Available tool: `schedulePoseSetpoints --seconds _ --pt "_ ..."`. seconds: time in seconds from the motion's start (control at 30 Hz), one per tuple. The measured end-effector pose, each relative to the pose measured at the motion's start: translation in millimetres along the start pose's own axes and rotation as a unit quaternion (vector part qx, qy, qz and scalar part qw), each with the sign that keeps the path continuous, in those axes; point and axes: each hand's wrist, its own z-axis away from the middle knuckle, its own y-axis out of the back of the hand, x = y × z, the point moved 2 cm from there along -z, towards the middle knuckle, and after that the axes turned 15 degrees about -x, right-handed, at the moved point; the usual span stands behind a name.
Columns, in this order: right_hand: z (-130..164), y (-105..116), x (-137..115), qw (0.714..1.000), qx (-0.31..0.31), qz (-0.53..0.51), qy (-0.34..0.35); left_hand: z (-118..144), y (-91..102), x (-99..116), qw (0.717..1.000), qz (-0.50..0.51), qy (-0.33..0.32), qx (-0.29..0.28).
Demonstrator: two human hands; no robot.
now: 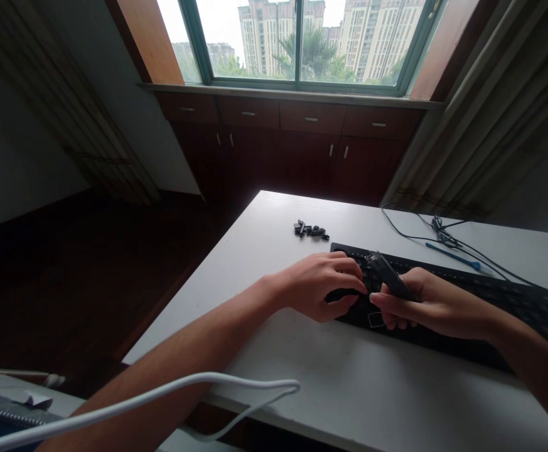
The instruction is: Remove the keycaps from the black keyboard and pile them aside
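The right hand (424, 304) is gripping a slim black tool (389, 274) between thumb and fingers, its tip pointing up and leftward above the left part of a black computer keyboard (490, 292). The left hand (325, 285) is curving over the keyboard's left end, thumb and fingers bending close together; whether they are pinching anything, I cannot tell.

The keyboard is lying aslant on a white table (255, 251), whose left edge is running diagonally from the far corner toward the person. White tabletop is stretching between that edge and the left hand, and also from the keyboard's near side to the front edge. Beyond the left hand, a small heap of black keycaps (309, 230) is sitting just past the keyboard's far left corner. A coiled black cable (438, 232) and a thin blue stick (452, 254) are occupying the far right side. A white cable (198, 378) is crossing over the left forearm.

The hands are hiding many of the keys, and the right forearm is covering more. The keyboard's right end is running out of view. The tool's tip is looking too blurred to identify, and shadow is swallowing the key markings.
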Motion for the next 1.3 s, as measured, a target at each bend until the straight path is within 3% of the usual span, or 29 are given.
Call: schedulePoseSetpoints --seconds 0.2,0.53,0.73,0.87,0.97,1.03,1.3 --pt "-5.6 -4.1 9.3 0.994 0.014 -0.104 -0.018 0.2 1.4 -0.1 1.0 -0.004 0.001 -0.001" --pt "9.4 9.6 6.7 0.995 -0.05 -0.049 -0.071 -1.1 2.3 1.0 1.0 0.011 -0.006 0.002" --pt "9.7 15.2 6.3 0.999 -0.03 -0.005 -0.024 -4.0 3.7 1.9 1.0 0.014 0.006 -0.006" --pt "3.4 15.1 9.0 0.995 0.048 -0.059 0.057 -6.4 3.2 3.7 1.0 0.011 0.019 -0.014" --pt "-2.7 15.2 13.1 0.96 0.19 -0.146 0.143 -7.6 3.1 5.6 1.0 0.009 0.021 -0.017" --pt "-6.3 14.0 14.2 0.933 0.252 -0.18 0.184 -8.0 3.0 6.5 1.0 0.007 0.018 -0.02" --pt "-10.7 7.6 8.2 0.894 0.264 -0.282 0.23 -10.4 3.4 10.5 0.999 -0.019 -0.01 -0.038"
